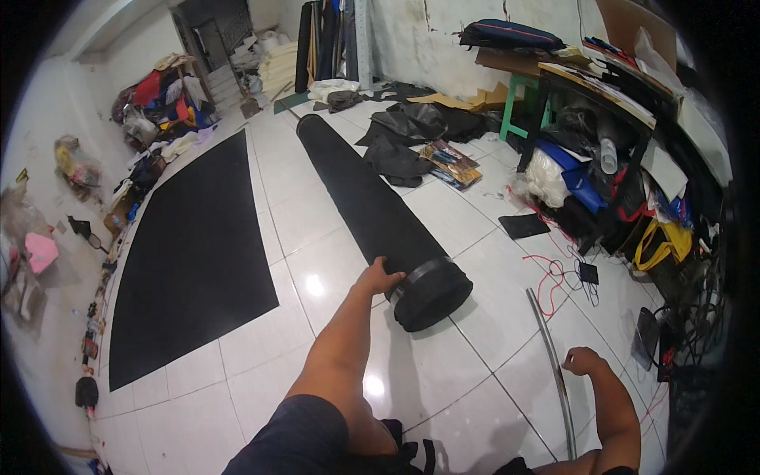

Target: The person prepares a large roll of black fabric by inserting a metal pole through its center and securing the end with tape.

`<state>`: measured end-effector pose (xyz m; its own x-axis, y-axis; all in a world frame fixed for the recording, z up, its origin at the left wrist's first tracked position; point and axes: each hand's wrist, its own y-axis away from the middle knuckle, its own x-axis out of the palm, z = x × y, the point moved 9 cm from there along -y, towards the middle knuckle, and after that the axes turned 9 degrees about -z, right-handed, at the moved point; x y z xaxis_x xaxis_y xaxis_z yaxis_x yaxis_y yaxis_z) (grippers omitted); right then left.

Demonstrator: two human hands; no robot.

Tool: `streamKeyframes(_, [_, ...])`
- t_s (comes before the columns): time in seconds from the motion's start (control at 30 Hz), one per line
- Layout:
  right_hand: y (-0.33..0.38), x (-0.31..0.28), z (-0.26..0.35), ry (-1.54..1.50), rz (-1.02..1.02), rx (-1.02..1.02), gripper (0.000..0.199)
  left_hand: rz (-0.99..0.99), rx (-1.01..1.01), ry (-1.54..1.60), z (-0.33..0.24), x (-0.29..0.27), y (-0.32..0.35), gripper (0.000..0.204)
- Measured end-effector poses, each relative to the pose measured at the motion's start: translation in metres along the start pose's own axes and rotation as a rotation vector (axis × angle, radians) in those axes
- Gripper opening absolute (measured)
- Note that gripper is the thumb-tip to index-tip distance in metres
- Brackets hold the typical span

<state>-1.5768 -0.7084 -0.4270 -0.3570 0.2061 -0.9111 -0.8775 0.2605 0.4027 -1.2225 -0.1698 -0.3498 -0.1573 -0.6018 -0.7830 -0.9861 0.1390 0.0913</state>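
Note:
A long thick roll of black fabric (380, 210) lies across the tiled floor, with a shiny band of tape around its near end. My left hand (378, 277) grips the left side of the roll beside that band, thumb across the top and most fingers out of sight. Further right, my right hand (584, 361) is bent inward with its fingers closed; whatever they may hold cannot be made out. Close to that hand runs a long thin metal bar (552, 356), which it does not clearly touch. To the left a large black sheet (194, 253) is spread flat.
At right, a cluttered table (606, 91) has bags and plastic beneath it, beside a green stool (518, 107). Red cord (546, 273) trails over the floor. Black scraps (400, 134) and a colourful package (451, 164) lie past the roll. Piled items line the left wall.

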Motion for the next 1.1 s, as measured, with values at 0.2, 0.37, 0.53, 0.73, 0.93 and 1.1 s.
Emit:
streamKeyframes(0.2, [0.002,-0.005,0.005,-0.003,0.023,0.033,0.036,-0.003,0.007,-0.001,0.002,0.002,-0.005,0.099])
streamKeyframes(0.37, [0.000,0.006,-0.006,-0.001,0.033,0.034,0.034,-0.001,0.011,-0.010,-0.010,0.000,0.000,0.099])
streamKeyframes(0.53, [-0.001,0.005,0.001,0.017,0.040,0.021,0.034,0.007,-0.005,0.000,-0.009,-0.002,0.003,0.099])
streamKeyframes(0.73, [-0.001,0.004,0.007,0.017,0.051,0.028,0.035,-0.010,0.004,-0.006,-0.009,-0.005,0.003,0.100])
streamKeyframes(0.93, [-0.003,0.009,0.004,0.037,0.065,0.021,0.036,0.033,-0.010,0.027,-0.013,-0.005,0.007,0.105])
streamKeyframes(1.1, [0.001,0.005,0.009,0.032,0.077,0.032,0.036,0.023,-0.011,0.026,-0.011,-0.002,0.005,0.105])
